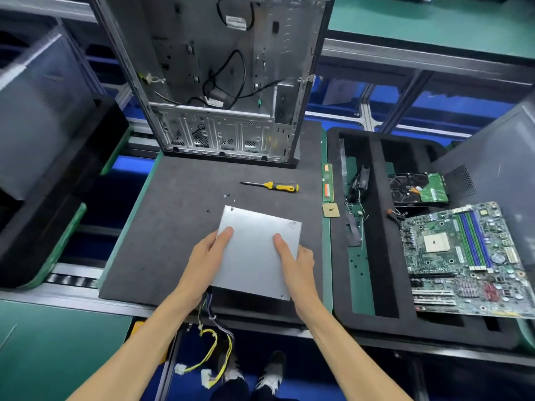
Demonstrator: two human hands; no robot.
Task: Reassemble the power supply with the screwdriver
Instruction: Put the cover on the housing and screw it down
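Gripping PSU (254, 250) w/ both hands

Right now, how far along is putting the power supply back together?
Done: the grey metal cover already sits on the power supply, its cables hanging off the mat's front edge. In hand: the left hand and right hand grip the cover's sides. Left: the screwdriver lies untouched and loose screws wait on the mat.
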